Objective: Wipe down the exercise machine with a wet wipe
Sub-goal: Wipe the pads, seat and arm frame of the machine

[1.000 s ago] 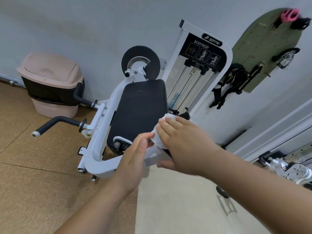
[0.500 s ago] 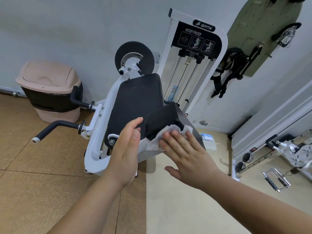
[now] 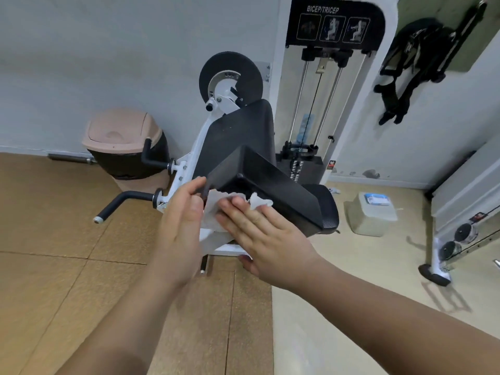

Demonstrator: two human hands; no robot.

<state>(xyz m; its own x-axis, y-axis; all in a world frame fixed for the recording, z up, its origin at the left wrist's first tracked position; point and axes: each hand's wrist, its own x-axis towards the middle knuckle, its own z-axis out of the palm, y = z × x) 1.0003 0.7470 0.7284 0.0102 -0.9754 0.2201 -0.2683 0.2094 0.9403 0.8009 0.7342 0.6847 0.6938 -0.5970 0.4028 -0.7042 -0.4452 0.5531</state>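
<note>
Hands: two, bare, lower centre of the frame.
Left hand (image 3: 181, 228): fingers straight and close together, seen edge-on; fingertips at the lower left corner of the near pad. Contact with the wipe cannot be confirmed.
Right hand (image 3: 261, 234): flat, with straight, slightly spread fingers that press the wet wipe against the lower edge of the near pad.
Wet wipe (image 3: 215, 209): one, white, crumpled; centre of the frame, between the two hands and under the right fingers.
Near pad (image 3: 273, 182): one, black, tilted.
Far pad (image 3: 238, 133): one, black, directly behind the near pad.
Exercise machine (image 3: 189, 163): one, white frame, centre of the frame.
Handles: two, black, left of the frame: lower (image 3: 121, 201), upper (image 3: 151, 155).
Disc (image 3: 231, 77): one, black, above the far pad.
Placard (image 3: 335, 20): one, top right, marked "BICEP/TRICEP", three pictograms.
Bin (image 3: 121, 142): one, pink lid, left of centre, at the wall.
Container (image 3: 374, 212): one, pale, on the floor at right.
</note>
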